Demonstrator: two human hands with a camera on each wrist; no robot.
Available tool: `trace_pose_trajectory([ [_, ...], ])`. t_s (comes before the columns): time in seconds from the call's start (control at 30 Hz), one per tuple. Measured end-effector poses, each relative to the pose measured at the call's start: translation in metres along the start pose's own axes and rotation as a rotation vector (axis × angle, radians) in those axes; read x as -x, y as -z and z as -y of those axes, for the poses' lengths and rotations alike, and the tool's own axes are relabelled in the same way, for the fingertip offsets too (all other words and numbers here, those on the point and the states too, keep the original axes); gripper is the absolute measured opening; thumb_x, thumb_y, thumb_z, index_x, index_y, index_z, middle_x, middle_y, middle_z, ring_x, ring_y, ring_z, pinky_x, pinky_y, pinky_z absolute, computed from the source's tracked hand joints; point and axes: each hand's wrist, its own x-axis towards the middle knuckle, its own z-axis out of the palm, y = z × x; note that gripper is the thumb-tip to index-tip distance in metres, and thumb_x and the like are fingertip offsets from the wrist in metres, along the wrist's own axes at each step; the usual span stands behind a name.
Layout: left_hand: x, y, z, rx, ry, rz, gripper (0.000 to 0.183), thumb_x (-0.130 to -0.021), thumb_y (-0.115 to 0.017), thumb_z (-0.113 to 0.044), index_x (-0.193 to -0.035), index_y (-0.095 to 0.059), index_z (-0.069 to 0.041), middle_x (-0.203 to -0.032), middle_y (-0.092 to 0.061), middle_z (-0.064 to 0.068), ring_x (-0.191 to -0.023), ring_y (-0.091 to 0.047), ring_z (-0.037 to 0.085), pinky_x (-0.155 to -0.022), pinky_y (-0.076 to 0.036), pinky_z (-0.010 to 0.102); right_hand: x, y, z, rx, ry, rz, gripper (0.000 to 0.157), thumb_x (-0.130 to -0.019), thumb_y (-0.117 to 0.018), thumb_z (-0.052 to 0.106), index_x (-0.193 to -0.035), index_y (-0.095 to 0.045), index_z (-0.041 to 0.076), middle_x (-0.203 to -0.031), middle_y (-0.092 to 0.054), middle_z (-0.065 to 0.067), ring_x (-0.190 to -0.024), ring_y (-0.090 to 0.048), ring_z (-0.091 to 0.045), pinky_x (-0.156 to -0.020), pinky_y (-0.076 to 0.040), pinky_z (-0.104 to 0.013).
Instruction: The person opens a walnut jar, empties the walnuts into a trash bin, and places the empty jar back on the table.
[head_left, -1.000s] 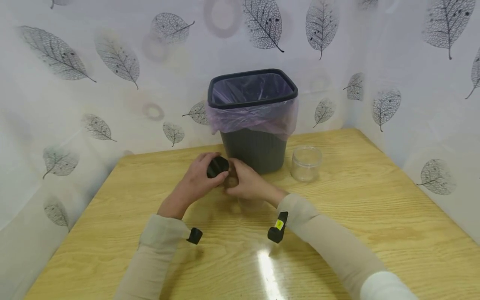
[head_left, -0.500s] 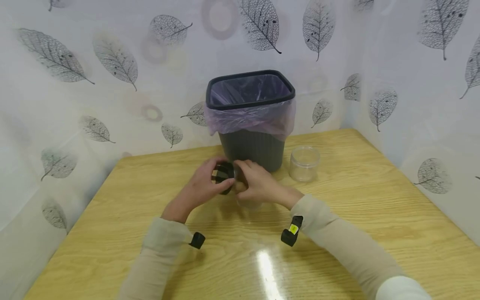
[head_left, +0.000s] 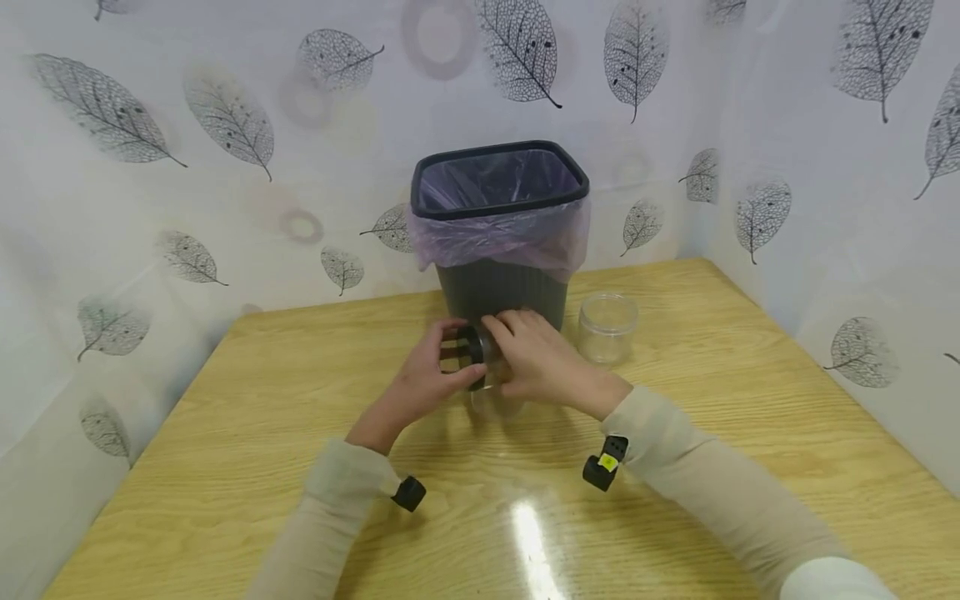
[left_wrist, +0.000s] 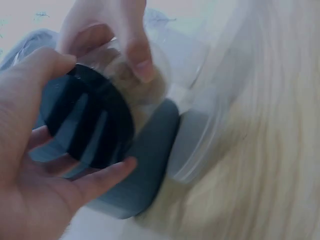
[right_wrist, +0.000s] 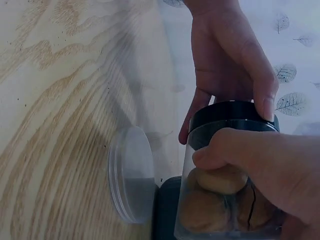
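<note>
My left hand grips the black lid of a clear jar, its fingers and thumb spread round the rim. My right hand holds the jar's clear body from the other side. The jar lies tipped on its side in the head view, lid facing left. Inside are brown rounded pieces, seen through the wall in the right wrist view. The lid sits on the jar's mouth. Under my hands is a clear see-through object, mostly hidden.
A dark grey bin with a purple liner bag stands just behind my hands. Right of it stands a clear open-looking container. The wooden table meets a leaf-patterned curtain at the back and sides.
Both hands have shifted right with the jar. The lid has turned from facing up toward the camera to facing left. My right hand has moved further over the jar body.
</note>
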Motion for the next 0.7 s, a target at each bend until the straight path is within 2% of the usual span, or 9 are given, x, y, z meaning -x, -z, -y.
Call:
trace_pose_trajectory([
  [0.13, -0.001, -0.009, -0.001, 0.038, -0.013, -0.063, 0.068, -0.088, -0.075, -0.025, -0.145, -0.038, -0.018, -0.143, -0.046, 0.012, -0.127, -0.057, 0.034, -0.093, -0.057, 0.044, 0.003, 0.001, 0.0, 0.095, 0.001, -0.054, 0.086, -0.069, -0.081, 0.03, -0.14, -0.047, -0.005, -0.129, -0.058, -0.022, -0.123, -0.055, -0.037, -0.111, -0.04, -0.054],
  [0.27, -0.002, -0.016, -0.005, 0.083, -0.05, -0.111, 0.068, -0.087, -0.076, -0.019, -0.144, -0.04, -0.015, -0.142, -0.048, 0.014, -0.126, -0.057, 0.034, -0.093, -0.056, 0.045, 0.007, -0.002, 0.001, 0.177, -0.001, -0.14, 0.086, -0.07, -0.079, 0.032, -0.141, -0.046, -0.005, -0.13, -0.057, -0.025, -0.125, -0.053, -0.042, -0.11, -0.039, -0.057],
  [0.43, -0.001, -0.024, -0.011, 0.157, -0.062, -0.134, 0.066, -0.087, -0.076, -0.014, -0.144, -0.042, -0.014, -0.141, -0.05, 0.016, -0.125, -0.058, 0.036, -0.092, -0.057, 0.045, 0.011, -0.006, 0.0, 0.268, 0.005, -0.238, 0.096, -0.065, -0.084, 0.051, -0.137, -0.05, -0.002, -0.124, -0.06, -0.022, -0.119, -0.056, -0.04, -0.107, -0.041, -0.056],
  [0.57, -0.001, -0.028, -0.012, 0.177, -0.023, -0.127, 0.064, -0.089, -0.073, -0.017, -0.144, -0.042, -0.016, -0.142, -0.051, 0.015, -0.124, -0.058, 0.037, -0.092, -0.057, 0.043, 0.013, -0.004, 0.0, 0.286, -0.002, -0.215, 0.098, -0.059, -0.087, 0.057, -0.131, -0.051, 0.0, -0.117, -0.061, -0.018, -0.111, -0.059, -0.038, -0.102, -0.044, -0.053],
  [0.7, -0.002, -0.032, -0.013, 0.135, 0.016, -0.098, 0.063, -0.091, -0.07, -0.023, -0.146, -0.039, -0.016, -0.144, -0.049, 0.015, -0.125, -0.057, 0.036, -0.094, -0.056, 0.045, 0.015, 0.0, 0.0, 0.252, -0.021, -0.143, 0.098, -0.058, -0.09, 0.054, -0.13, -0.052, 0.0, -0.115, -0.062, -0.018, -0.108, -0.06, -0.037, -0.097, -0.047, -0.05],
])
